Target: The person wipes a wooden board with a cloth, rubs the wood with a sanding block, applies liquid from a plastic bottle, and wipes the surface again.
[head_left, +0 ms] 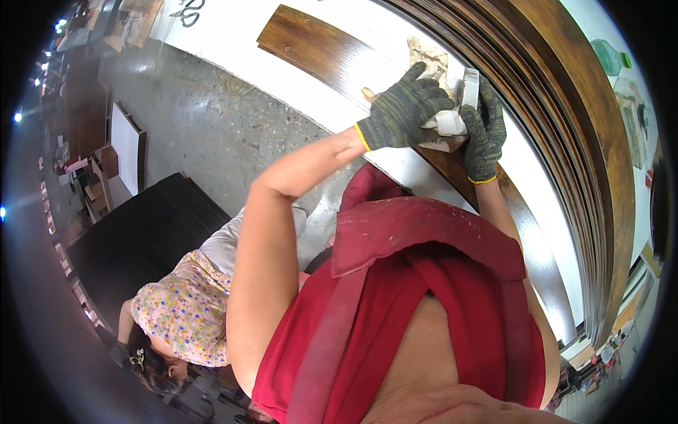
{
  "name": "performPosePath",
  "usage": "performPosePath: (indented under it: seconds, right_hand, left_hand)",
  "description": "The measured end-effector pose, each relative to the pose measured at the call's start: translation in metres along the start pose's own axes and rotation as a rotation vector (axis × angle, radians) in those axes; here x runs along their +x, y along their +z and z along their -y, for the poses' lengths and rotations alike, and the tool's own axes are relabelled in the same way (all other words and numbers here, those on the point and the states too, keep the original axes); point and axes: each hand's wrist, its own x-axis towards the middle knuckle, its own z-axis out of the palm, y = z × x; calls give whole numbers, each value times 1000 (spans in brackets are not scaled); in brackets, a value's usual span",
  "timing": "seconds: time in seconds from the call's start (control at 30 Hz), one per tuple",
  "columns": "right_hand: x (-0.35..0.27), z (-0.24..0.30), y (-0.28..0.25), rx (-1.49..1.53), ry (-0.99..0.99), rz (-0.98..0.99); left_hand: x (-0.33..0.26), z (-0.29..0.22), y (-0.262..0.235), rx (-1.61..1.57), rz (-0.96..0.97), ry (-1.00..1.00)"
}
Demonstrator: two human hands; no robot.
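My gloved left hand (pixel 406 109) and right hand (pixel 486 134) both grip a white block (pixel 452 116) on the dark board (pixel 332 53) lying along the white bench (pixel 233 35), with stacked brown boards (pixel 565 92) just right.

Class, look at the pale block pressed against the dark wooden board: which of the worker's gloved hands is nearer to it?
Right. The right hand grips the pale block; the left hand lies beside it on the white cloth.
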Motion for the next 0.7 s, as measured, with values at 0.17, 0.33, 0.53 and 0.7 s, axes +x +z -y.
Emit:
performPosePath:
  seconds: [0.17, 0.33, 0.53, 0.7]
  right_hand:
    - [-2, 6, -1, -29, -34, 12]
    - [2, 11, -10, -184, -121, 48]
    - [-7, 8, -16, -178, -39, -43]
    - [-14, 2, -20, 245, 28, -80]
  left_hand:
    - [-23, 82, -84, -310, -324, -211]
    - [-63, 169, -157, 608, -250, -332]
    - [-39, 61, -60, 127, -290, -341]
    - [-19, -81, 39, 27, 9, -42]
